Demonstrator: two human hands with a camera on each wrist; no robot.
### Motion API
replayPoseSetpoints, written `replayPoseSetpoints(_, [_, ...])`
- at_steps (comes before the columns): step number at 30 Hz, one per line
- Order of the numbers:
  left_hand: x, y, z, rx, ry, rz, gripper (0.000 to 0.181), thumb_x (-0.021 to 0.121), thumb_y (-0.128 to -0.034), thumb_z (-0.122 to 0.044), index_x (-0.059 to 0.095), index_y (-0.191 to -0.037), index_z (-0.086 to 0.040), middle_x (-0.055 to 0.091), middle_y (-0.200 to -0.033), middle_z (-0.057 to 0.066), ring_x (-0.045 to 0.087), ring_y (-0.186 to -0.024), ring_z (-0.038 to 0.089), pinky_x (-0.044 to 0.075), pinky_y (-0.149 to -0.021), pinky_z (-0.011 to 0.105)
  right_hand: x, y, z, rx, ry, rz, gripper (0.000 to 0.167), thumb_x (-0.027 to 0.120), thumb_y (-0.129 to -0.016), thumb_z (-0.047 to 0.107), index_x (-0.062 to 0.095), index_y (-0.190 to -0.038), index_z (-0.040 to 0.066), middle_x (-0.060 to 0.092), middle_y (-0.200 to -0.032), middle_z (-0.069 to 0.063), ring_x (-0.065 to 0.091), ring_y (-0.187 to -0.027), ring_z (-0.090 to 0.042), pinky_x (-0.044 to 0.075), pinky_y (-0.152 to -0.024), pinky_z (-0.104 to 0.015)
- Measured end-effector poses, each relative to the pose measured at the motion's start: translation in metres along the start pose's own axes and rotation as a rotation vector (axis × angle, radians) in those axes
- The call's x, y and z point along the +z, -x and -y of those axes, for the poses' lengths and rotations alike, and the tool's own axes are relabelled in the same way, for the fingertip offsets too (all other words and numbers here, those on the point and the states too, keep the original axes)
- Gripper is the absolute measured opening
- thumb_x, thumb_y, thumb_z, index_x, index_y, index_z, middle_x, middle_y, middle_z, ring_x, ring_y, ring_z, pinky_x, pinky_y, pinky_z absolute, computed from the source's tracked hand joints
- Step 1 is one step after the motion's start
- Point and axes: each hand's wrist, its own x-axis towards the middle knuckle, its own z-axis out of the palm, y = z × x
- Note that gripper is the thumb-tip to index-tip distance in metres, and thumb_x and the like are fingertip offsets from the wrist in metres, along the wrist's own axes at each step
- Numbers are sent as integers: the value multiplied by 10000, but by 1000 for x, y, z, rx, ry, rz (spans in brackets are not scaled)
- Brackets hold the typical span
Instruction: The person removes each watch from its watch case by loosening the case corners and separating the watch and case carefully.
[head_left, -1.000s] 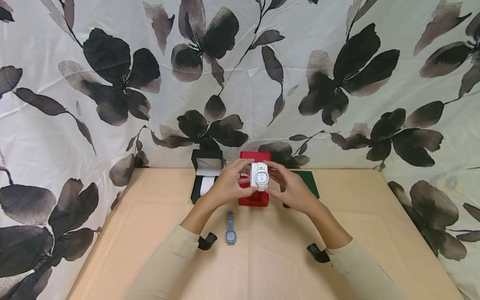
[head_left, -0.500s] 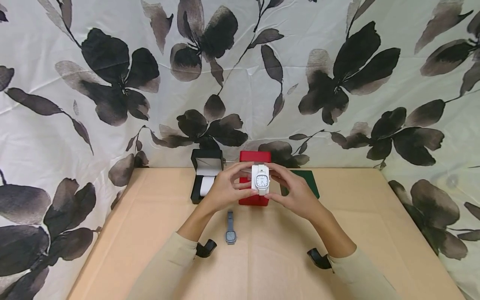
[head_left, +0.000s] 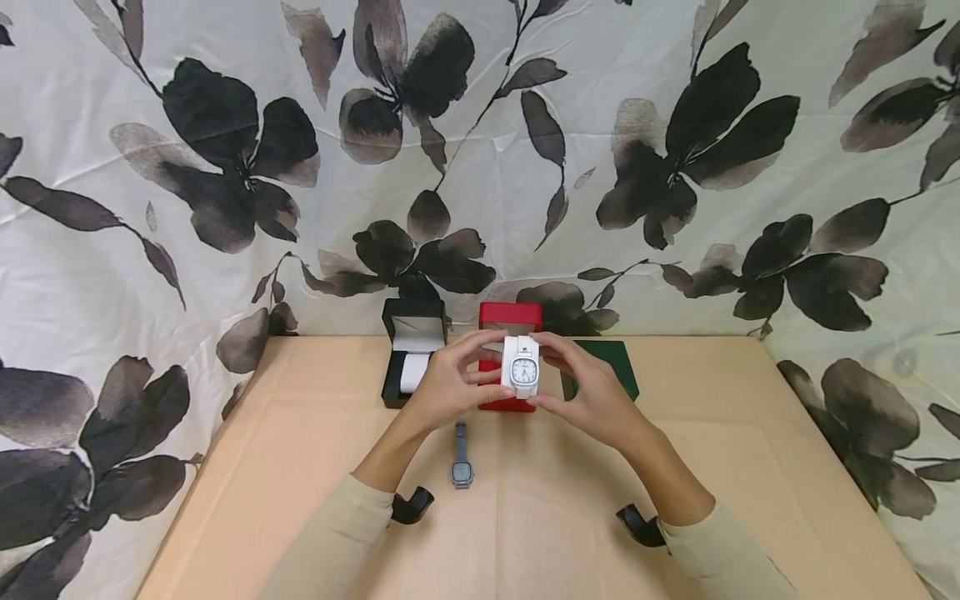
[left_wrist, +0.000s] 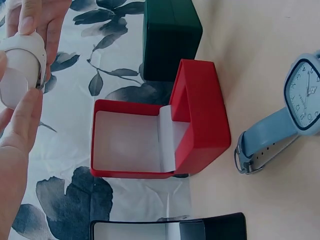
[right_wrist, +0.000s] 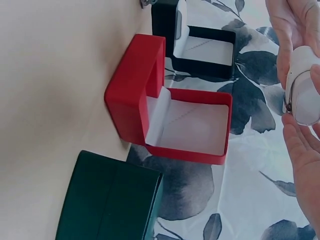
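Both hands hold a white wristwatch [head_left: 524, 370] wrapped around a white watch cushion [left_wrist: 15, 82], raised in front of the open red watch box [head_left: 510, 313]. My left hand [head_left: 448, 382] pinches its left side between thumb and fingers. On the opposite side my right hand [head_left: 588, 388] grips it the same way. The dial faces up toward the head camera. In the right wrist view, the strap circles the cushion [right_wrist: 306, 62]. Inside the red box [right_wrist: 195, 127] a pale lining shows. A blue-grey wristwatch [head_left: 462, 472] lies on the table, nearer than the boxes.
Left of the red box, a black watch box [head_left: 415, 307] stands open with a white cushion [head_left: 414, 372] inside. A closed green box [head_left: 617, 367] sits to the right. Behind the table [head_left: 750, 467] hangs a floral cloth [head_left: 525, 208].
Both hands have lowered slightly toward the person with the white watch and its cushion, uncovering more of the red box's lid. The boxes and the blue-grey watch stay put.
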Motion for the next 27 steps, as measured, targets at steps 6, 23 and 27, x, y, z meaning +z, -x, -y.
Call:
replayPoseSetpoints(6, [0, 3, 1, -5, 17, 0, 757, 861, -771, 67, 547, -1451, -42, 535, -1423, 107, 642, -1217, 325, 600, -935, 352, 2, 2, -1, 6, -6, 14, 927, 929, -740, 93, 434, -1522, 116, 536, -1498, -95, 611, -1309, -298, 528, -1045, -404])
replayPoseSetpoints(23, [2, 3, 2, 5, 20, -8, 713, 854, -793, 45, 552, -1431, -53, 547, -1394, 100, 660, -1167, 311, 601, -940, 356, -3, -5, 0, -34, 43, 74, 975, 941, -749, 187, 393, -1550, 95, 463, -1550, -96, 530, -1344, -289, 513, -1089, -502])
replayPoseSetpoints(27, [2, 2, 0, 4, 31, -11, 694, 849, -802, 39, 558, -1422, -76, 549, -1374, 97, 667, -1166, 303, 603, -937, 364, -3, -10, 0, -28, 29, 87, 1015, 953, -732, 216, 373, -1558, 113, 456, -1545, -79, 512, -1358, -259, 502, -1110, -482])
